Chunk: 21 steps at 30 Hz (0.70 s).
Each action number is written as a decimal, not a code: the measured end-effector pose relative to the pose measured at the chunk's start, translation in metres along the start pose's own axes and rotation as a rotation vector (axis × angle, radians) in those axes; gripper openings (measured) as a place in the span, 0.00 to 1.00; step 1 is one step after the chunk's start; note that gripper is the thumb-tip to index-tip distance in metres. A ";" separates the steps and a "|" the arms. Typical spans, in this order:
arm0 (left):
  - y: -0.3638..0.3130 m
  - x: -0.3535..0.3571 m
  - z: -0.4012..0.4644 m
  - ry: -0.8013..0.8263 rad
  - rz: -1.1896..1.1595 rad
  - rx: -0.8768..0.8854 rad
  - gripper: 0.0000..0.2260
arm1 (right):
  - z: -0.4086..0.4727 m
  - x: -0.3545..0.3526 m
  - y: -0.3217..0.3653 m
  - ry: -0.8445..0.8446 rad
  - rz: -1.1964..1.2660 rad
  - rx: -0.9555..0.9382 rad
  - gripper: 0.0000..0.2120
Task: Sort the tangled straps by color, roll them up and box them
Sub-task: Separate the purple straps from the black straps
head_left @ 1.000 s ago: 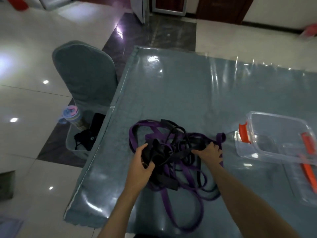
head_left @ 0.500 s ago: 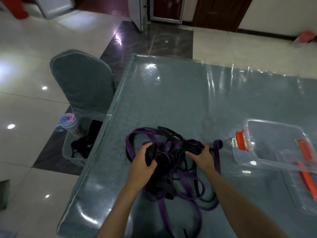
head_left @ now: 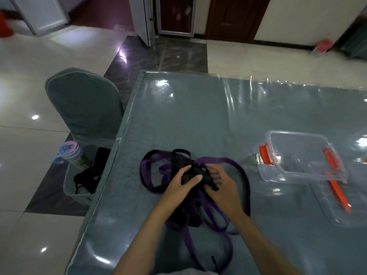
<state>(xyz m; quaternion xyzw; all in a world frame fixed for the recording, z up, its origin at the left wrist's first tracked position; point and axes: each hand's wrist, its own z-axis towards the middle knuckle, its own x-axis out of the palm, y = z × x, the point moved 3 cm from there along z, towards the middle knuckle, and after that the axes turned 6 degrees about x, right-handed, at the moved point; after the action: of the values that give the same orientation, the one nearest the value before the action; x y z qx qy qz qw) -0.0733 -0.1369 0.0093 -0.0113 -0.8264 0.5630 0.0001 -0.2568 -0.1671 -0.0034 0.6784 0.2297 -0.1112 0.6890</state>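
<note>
Gripping bunched black webbing (head_left: 195, 172), both hands, left hand (head_left: 181, 184), right hand (head_left: 222, 188)

A grey-blue tabletop (head_left: 198, 120) under glossy clear plastic stands on shiny white floor tiles (head_left: 23, 147) with a dark marble strip (head_left: 174, 52). A grey-covered chair (head_left: 83, 104) sits beside it. Dark wooden doors (head_left: 230, 18) line the far wall.

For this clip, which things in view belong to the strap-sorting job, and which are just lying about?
Part of the job:
purple straps, tangled with black straps
left hand and right hand, both gripping the tangle
clear box
lid, lying beside it

Just lying about:
chair
bottle
floor bin holding dark items
</note>
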 end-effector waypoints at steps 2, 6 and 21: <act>0.001 0.012 -0.006 -0.014 -0.133 -0.053 0.32 | -0.014 0.014 0.012 0.037 -0.011 -0.043 0.35; 0.006 0.000 -0.019 -0.212 -0.115 -0.020 0.24 | -0.032 0.024 0.022 0.216 0.136 -0.056 0.33; -0.018 -0.074 -0.062 0.106 0.480 0.135 0.32 | 0.033 0.015 0.004 0.334 -0.502 0.090 0.16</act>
<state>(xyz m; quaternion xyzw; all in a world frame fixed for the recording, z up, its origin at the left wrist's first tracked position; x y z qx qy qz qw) 0.0009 -0.0874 0.0490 -0.2366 -0.7595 0.5994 -0.0891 -0.2366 -0.1966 -0.0072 0.6392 0.4951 -0.1750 0.5618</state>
